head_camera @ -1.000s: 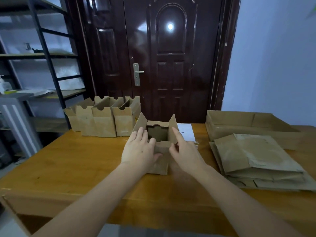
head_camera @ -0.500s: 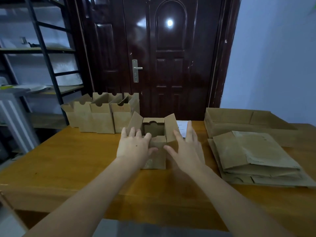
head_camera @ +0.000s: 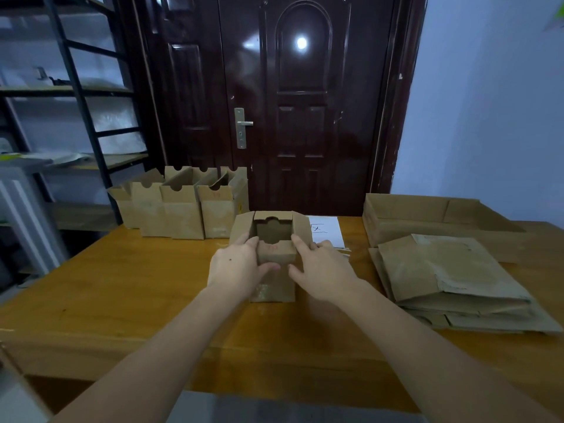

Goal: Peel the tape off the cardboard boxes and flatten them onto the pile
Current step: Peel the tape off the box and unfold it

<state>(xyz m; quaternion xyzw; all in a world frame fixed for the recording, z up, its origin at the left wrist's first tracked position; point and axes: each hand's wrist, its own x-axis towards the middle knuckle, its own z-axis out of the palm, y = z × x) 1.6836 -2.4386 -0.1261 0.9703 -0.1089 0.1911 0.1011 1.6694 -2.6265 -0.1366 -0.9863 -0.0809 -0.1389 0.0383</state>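
Box (head_camera: 276, 254) stands upright mid-bench (head_camera: 122, 294), top flaps open, between both hands. Left hand (head_camera: 236, 268) grips its left side, fingers (head_camera: 248, 239) curled over the left flap, thumb across the front. Right hand (head_camera: 323, 271) grips the right side, fingers (head_camera: 300, 242) hooked on the right flap. Flattened pile (head_camera: 451, 279) lies well to the right; four more boxes (head_camera: 183, 209) stand behind left.

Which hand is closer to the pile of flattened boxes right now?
Right. The right hand grips the open box on the side facing the pile of flattened boxes, apart from it. The left hand holds the box's far side.
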